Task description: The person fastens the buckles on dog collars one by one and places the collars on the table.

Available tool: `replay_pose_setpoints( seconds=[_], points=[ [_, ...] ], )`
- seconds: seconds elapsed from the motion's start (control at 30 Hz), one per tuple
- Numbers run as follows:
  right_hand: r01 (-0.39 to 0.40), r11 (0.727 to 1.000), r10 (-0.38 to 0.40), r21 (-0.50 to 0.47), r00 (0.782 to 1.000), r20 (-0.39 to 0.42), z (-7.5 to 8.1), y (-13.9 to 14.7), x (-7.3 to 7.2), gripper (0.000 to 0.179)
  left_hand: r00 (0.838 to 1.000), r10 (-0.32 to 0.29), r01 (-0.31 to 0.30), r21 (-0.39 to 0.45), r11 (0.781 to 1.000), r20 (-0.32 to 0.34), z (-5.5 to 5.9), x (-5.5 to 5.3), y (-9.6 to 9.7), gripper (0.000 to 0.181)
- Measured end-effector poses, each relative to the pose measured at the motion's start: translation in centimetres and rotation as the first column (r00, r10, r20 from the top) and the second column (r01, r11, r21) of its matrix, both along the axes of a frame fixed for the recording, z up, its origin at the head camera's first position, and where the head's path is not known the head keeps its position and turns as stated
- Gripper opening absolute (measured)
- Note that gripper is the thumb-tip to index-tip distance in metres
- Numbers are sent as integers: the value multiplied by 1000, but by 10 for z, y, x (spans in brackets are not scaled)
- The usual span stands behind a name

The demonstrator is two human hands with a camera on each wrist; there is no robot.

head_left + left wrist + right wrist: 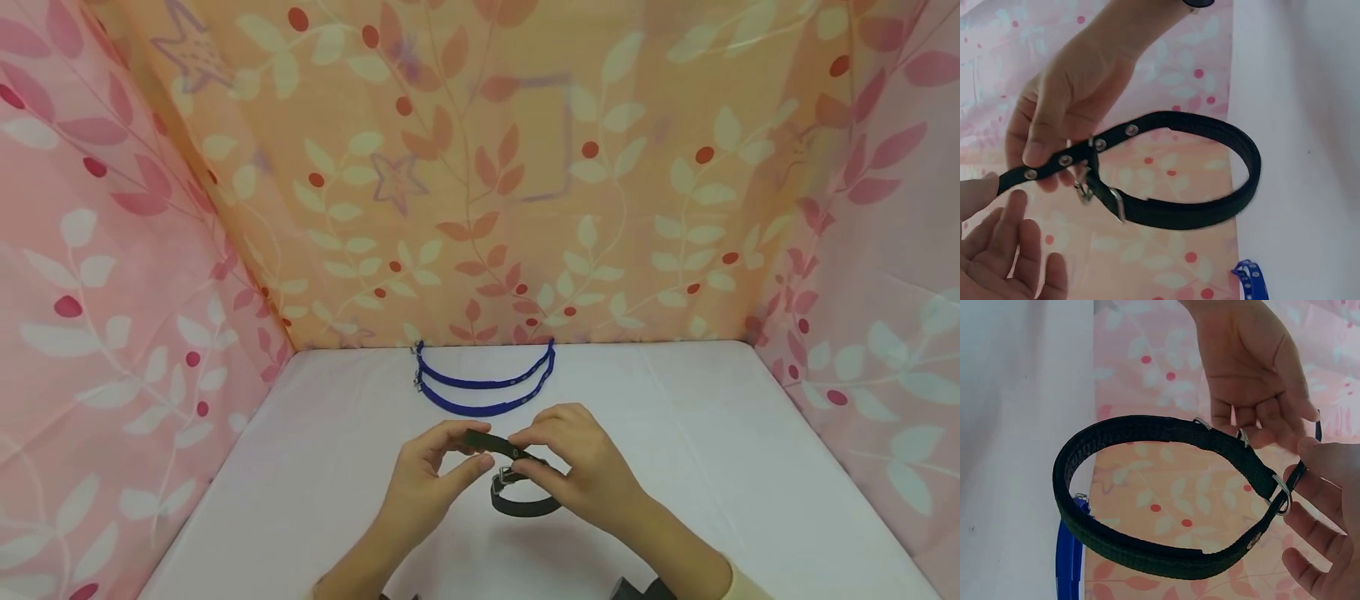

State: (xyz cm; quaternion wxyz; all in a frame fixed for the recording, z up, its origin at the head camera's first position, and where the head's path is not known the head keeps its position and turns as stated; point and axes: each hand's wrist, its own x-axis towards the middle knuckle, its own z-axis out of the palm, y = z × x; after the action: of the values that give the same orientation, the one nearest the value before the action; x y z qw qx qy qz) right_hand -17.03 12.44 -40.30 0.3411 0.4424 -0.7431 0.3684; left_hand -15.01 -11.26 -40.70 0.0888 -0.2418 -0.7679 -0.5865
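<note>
A dark green collar (525, 507) with metal eyelets is held above the table, its strap curved into a loop. The strap's free end passes through the metal buckle (1281, 495). My left hand (429, 477) pinches the tip of that end between thumb and fingers. Closer to the buckle, my right hand (592, 467) grips the strap with thumb and fingertips. The collar's loop (1250, 169) hangs away from both hands. Metal rings sit along the band in the right wrist view.
Two blue collars (480, 411) lie curved, one behind the other, at the far side of the white table (660, 408). Patterned cloth walls (480, 167) stand behind and on both sides. Dark objects (633, 588) show at the near edge.
</note>
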Motion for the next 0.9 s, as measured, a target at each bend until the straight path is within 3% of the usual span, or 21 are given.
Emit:
replay_pose_setpoints(
  seconds=[0.13,0.27,0.4,0.5,0.63,0.9],
  points=[
    [-15,996,18,-84,999,35,1,2,0,33,999,1,4,-141,990,41,-6,-6,4,37],
    [-53,984,56,-168,998,14,1,1,-1,28,986,-76,104,-199,974,147,-13,-11,7,37],
    [-95,973,86,-210,995,-51,3,-3,-1,22,967,-99,138,-156,978,234,-15,-9,11,27],
    [-106,970,91,-221,993,-79,4,-4,-1,22,957,-115,136,-63,989,267,-14,-7,12,25],
    [-95,970,79,-224,994,-79,3,-4,0,24,952,-127,124,26,992,278,-13,-6,13,25],
    [-65,972,51,-226,997,-64,3,-1,2,22,955,-88,76,55,996,283,-11,-1,14,25]
  ],
)
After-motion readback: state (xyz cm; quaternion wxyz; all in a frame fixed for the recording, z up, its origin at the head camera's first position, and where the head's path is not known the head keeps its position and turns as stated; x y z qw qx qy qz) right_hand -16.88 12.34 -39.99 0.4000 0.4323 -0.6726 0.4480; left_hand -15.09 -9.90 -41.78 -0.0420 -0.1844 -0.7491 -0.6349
